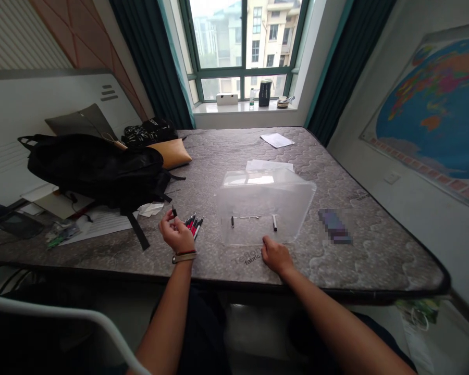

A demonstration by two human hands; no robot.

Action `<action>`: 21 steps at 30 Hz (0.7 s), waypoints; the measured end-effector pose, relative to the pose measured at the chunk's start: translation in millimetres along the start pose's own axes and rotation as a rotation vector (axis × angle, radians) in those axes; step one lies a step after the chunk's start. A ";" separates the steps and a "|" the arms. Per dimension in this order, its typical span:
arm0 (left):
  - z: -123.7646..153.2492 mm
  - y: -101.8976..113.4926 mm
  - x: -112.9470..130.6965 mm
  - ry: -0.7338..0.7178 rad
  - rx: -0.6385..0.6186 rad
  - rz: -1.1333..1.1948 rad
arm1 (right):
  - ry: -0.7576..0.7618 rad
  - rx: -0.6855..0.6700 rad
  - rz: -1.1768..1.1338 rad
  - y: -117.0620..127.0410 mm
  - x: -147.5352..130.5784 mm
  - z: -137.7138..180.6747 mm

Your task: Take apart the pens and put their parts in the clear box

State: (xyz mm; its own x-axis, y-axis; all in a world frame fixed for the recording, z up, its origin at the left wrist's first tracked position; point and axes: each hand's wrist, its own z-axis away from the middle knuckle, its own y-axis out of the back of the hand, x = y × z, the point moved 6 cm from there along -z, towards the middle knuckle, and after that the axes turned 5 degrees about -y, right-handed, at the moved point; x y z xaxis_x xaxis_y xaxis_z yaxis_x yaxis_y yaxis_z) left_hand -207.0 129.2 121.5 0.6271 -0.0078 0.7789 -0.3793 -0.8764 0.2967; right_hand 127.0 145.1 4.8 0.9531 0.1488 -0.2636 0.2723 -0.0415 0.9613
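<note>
My left hand [175, 234] is raised beside the pens, its fingers closed round a dark pen [174, 211] that points upward. Just right of it, several black, red and white pens [195, 225] lie bunched on the mattress-like surface. A clear plastic box [254, 234] stands in front of me. Through its wall show a small black piece [232, 222], a thin pale strip [247, 217] and a white-and-black marker [274, 223]; whether they lie inside cannot be told. My right hand [276, 256] is curled at the box's near edge, fingertips on it.
A black backpack [97, 164], a tan pouch [174, 153] and papers [101, 224] crowd the left side. Right of the box lies a blurred phone-like object [335, 226]. White sheets [276, 140] lie farther back. The quilted surface [226, 268] ends close to me.
</note>
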 end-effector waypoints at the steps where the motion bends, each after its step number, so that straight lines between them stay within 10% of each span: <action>1: 10.3 2.8 15.7 -0.037 0.009 0.054 | -0.001 0.001 -0.004 0.2 0.1 0.0; 7: 105.2 -40.9 86.2 -0.202 -0.612 0.254 | -0.026 -0.004 -0.035 1.7 1.3 0.1; 12: 167.5 -97.7 81.0 -0.304 -1.172 0.195 | -0.011 0.028 -0.082 3.0 3.0 -0.2; 21: 179.4 -123.9 64.6 -0.389 -1.240 0.102 | -0.013 0.088 -0.390 7.3 23.4 -2.7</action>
State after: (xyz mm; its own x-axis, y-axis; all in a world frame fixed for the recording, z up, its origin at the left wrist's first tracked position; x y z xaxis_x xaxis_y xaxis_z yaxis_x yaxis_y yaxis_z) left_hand 2.5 151.0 35.9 0.6342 -0.3685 0.6798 -0.6769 0.1604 0.7184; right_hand 150.9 150.9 5.9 0.7773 0.1576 -0.6090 0.6239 -0.0687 0.7785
